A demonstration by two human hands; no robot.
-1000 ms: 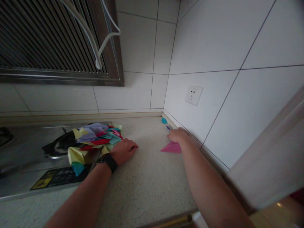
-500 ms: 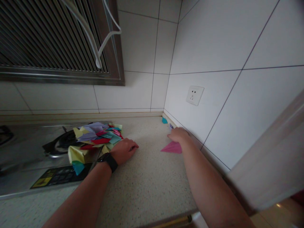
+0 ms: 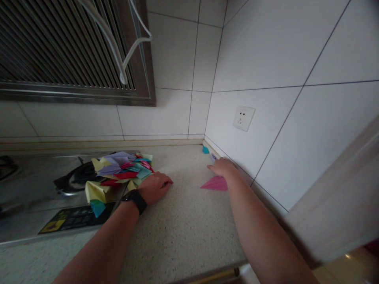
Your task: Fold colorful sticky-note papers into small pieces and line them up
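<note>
My left hand [image 3: 156, 187], with a black watch on the wrist, rests on the speckled countertop [image 3: 183, 221] with its fingers curled and nothing visible in them. Right beside it lies a pile of folded paper planes [image 3: 118, 163] in purple, yellow, red and teal. My right hand [image 3: 222, 167] reaches to the wall side, thumb stretched away from the fingers. At its fingertips is a small purple paper piece [image 3: 213, 157]; whether they touch it I cannot tell. A pink paper plane [image 3: 215, 183] lies under the wrist, partly covered. A teal paper piece [image 3: 205, 150] sits in the corner.
The pile lies partly over the gas stove [image 3: 32, 173] and its burner [image 3: 69, 182]. A range hood [image 3: 89, 94] with a hanging white cable [image 3: 123, 73] is above. On the right tiled wall is a socket [image 3: 244, 118]. A drawer [image 3: 219, 275] shows below the counter's front edge.
My right hand's thumb has spread a little away from its fingers, and the hand has shifted very slightly. My left hand and the paper pile stay put.
</note>
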